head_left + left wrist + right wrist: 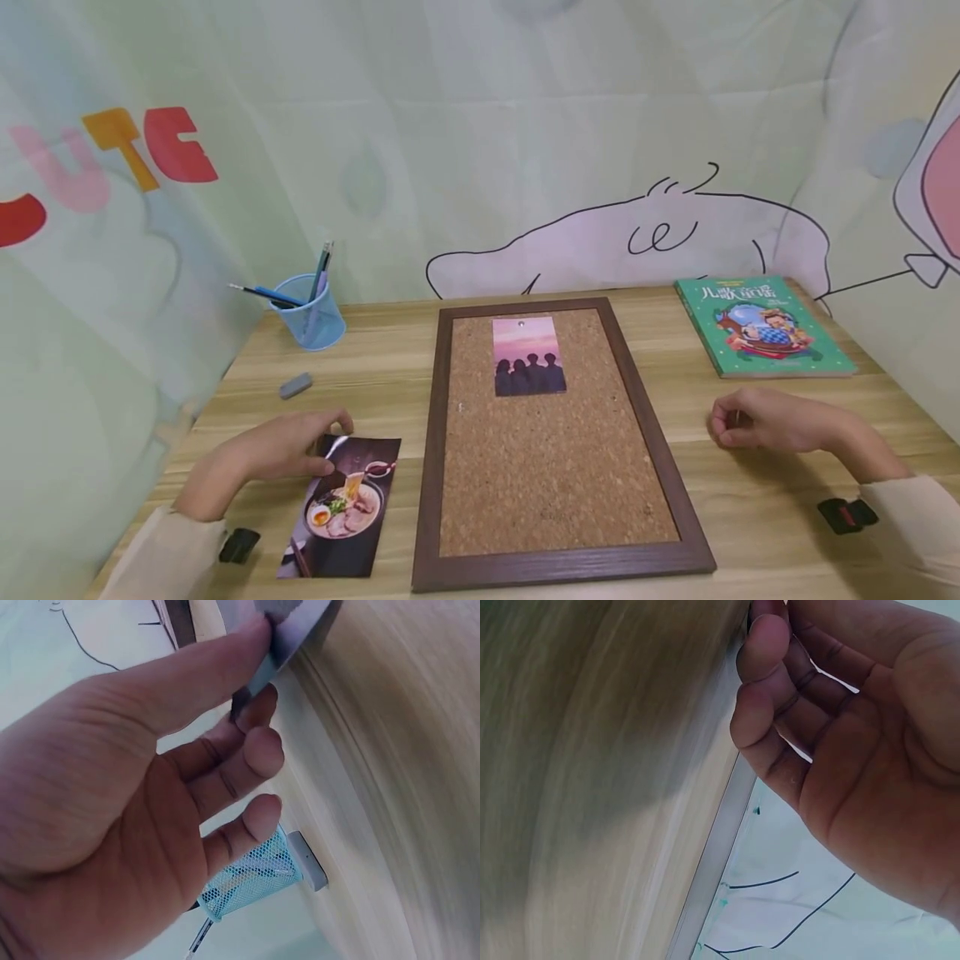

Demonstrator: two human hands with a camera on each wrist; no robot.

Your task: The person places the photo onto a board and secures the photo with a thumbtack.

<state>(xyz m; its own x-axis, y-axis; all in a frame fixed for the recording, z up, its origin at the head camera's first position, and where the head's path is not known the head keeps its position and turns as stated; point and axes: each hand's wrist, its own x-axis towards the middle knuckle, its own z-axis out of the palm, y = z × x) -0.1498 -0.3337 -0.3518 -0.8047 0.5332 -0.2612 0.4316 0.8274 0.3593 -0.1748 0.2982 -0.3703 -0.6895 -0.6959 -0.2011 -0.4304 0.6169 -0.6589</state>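
In the head view my left hand (288,446) is at the upper left corner of a photo print (348,508) of a ramen bowl. The left wrist view has thumb and fingers pinching the print's edge (289,641), its corner tilted up. Right of it lies a framed cork board (555,475). A sunset photo (528,358) with several silhouettes is fixed near the board's top by a small silver tack (521,323). My right hand (780,421) rests by the table right of the board, fingers loosely curled, with nothing visible in them.
A blue mesh pen cup (315,321) with several pencils stands at the back left, a grey eraser (296,385) in front of it. A green book (772,329) lies at the back right. Behind the wooden table (382,367) hangs a printed curtain (390,125).
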